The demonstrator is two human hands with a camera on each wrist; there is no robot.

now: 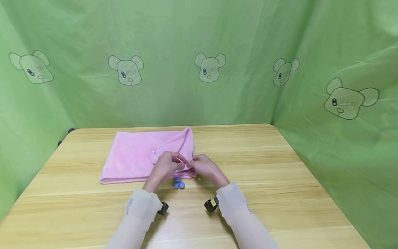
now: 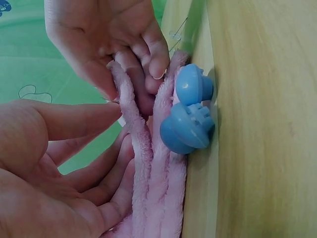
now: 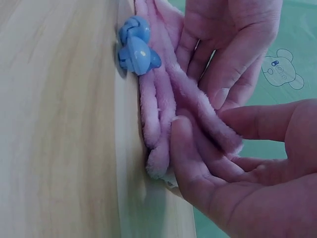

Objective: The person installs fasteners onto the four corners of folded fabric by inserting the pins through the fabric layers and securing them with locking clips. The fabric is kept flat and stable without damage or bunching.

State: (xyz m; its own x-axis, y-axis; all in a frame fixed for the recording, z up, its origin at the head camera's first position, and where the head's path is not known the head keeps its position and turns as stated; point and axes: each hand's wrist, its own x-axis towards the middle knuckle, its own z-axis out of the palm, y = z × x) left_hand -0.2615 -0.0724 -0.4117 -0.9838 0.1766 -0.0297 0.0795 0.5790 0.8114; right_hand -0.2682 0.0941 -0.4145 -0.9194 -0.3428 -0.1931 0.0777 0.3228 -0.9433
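A folded pink plush cloth (image 1: pixel 133 152) lies on the table, its right part turned back in a flap. At its near right corner, my left hand (image 1: pixel 168 164) pinches the edge of the upper layer between thumb and fingers. Close beside it, my right hand (image 1: pixel 203 166) grips the same edge, with a finger tucked between the layers in the right wrist view. A thin dark line shows at the fingertips in the left wrist view; I cannot tell what it is. Several small blue mushroom-shaped clips (image 2: pixel 185 128) sit against the near edge of the cloth.
The wooden table (image 1: pixel 280 200) stretches out around the cloth. Green curtains (image 1: pixel 168 100) printed with bear heads enclose its back and sides. A small pale, shiny spot (image 1: pixel 154 152) shows on the cloth's flap.
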